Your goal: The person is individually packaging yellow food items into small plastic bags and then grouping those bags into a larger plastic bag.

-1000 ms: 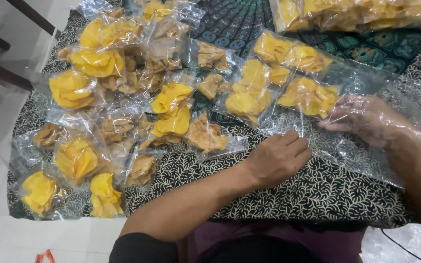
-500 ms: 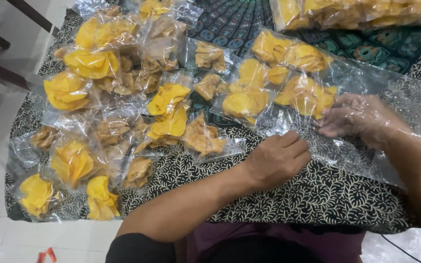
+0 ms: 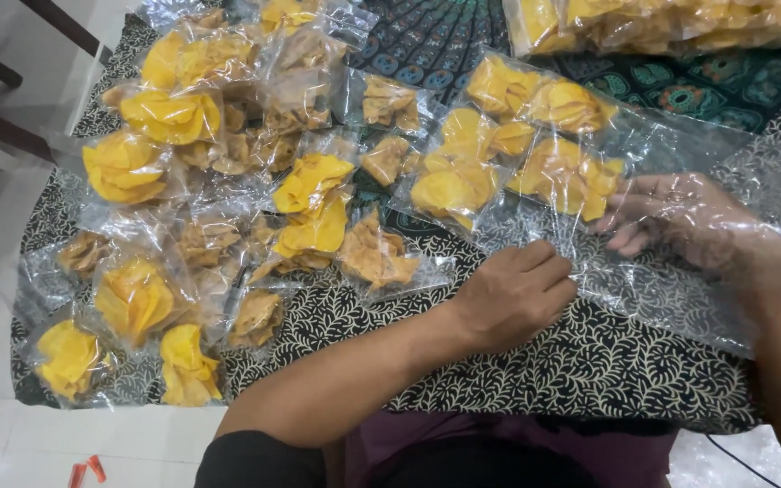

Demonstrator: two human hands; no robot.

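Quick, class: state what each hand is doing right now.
Left hand: fingers curled, pinning the edge of the clear plastic bag to the patterned cloth.
Right hand: inside that bag, fingers loosely open, holding nothing.

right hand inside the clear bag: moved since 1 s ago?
Yes, slightly. The right hand has shifted toward the yellow chips inside the clear bag, fingertips lower against the patterned cloth. The left hand stays put.

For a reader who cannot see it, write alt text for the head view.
The left hand pins a clear plastic bag of yellow chips on a black-and-white leaf-patterned cloth, with the right hand inside that bag. Many small filled clear packets lie left.
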